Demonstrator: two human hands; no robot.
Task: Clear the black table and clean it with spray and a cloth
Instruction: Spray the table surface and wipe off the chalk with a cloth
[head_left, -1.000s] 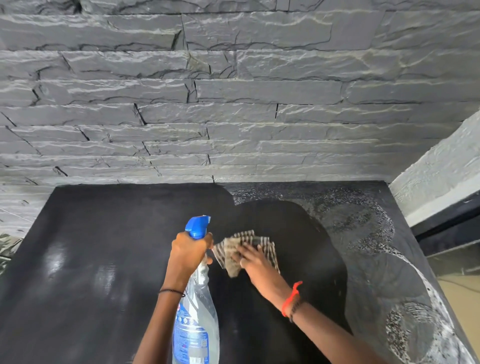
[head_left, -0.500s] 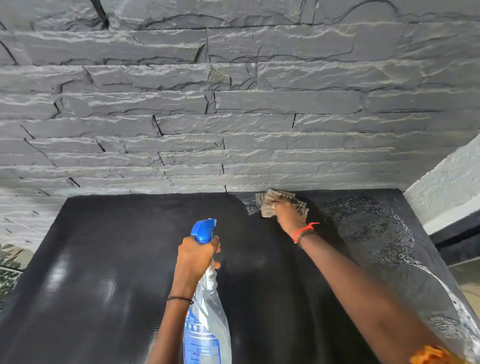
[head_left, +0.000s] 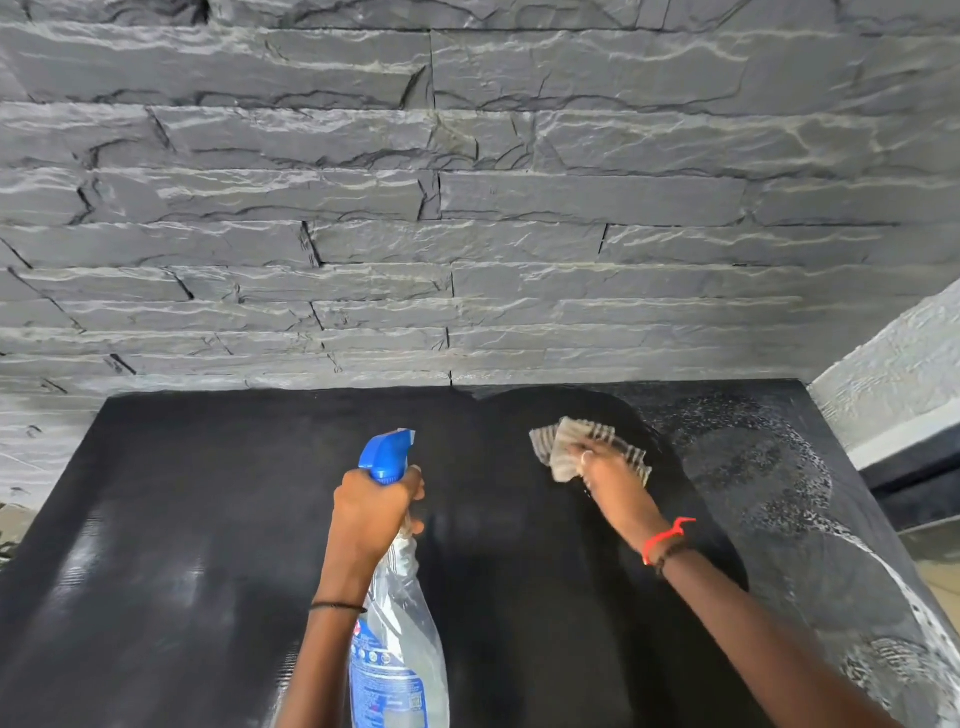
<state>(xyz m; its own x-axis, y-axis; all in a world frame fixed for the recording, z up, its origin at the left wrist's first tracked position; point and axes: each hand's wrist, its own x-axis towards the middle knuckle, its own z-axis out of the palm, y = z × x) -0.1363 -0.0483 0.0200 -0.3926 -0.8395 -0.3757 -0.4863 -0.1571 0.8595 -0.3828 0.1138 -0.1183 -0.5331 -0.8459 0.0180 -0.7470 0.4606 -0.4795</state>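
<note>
The black table (head_left: 182, 545) fills the lower part of the view, with nothing standing on it. My left hand (head_left: 371, 512) grips the neck of a clear spray bottle (head_left: 400, 639) with a blue trigger head, held above the table's middle. My right hand (head_left: 613, 480) presses a striped grey cloth (head_left: 563, 447) flat on the tabletop, a little back from the far edge and right of centre. White foamy spray (head_left: 779, 467) covers the table's right side. The strip under and behind my right arm looks wiped dark.
A grey stacked-stone wall (head_left: 467, 208) rises directly behind the table. A white textured wall (head_left: 893, 374) with a dark ledge stands close against the table's right edge. Some floor shows at the far right.
My right hand swept the cloth from near my left hand out to the far edge by the wall, then drew it back toward me. The left hand kept the bottle in about the same place.
</note>
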